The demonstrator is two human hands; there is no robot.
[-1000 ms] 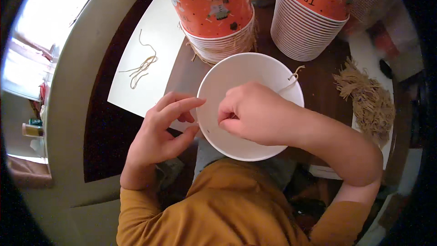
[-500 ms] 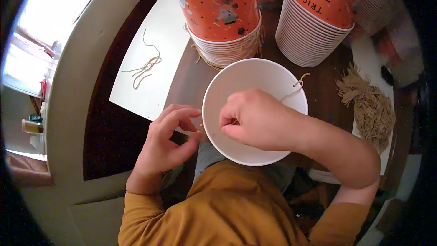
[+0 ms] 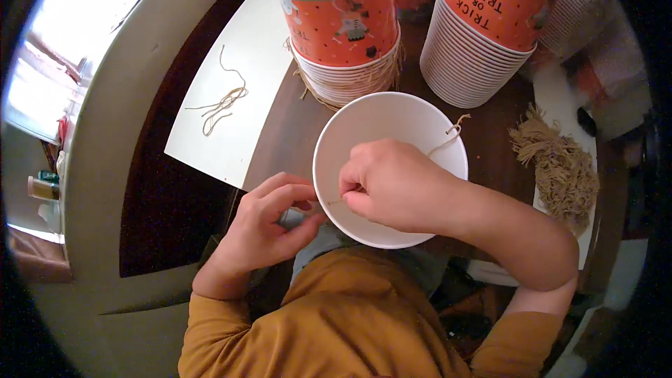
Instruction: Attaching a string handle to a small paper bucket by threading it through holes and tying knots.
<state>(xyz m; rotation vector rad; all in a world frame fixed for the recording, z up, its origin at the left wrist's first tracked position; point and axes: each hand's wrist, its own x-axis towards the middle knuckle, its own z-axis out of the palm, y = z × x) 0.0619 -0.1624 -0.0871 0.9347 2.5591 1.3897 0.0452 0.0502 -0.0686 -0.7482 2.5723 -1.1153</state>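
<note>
A white paper bucket stands in front of me with its wide mouth up. My right hand reaches into it, fingers closed in a pinch at the left inner wall. A short strand of twine runs from that wall to the pinch. Another length of the twine passes through the right side of the bucket, ending outside in a knotted tail. Against the outside of the left wall is my left hand, its thumb and curved fingers apart, holding nothing I can see. The fingertips lie close to the bucket, partly behind it.
Behind the bucket stand a stack of orange printed buckets with twine round it and a taller stack to its right. Loose twine lies on a white sheet at left. A twine bundle lies at right on the brown table.
My left hand has moved right, up to the bucket's outer wall. The right hand has stayed in its pinch, and a bit of twine now shows beside its fingertips.
</note>
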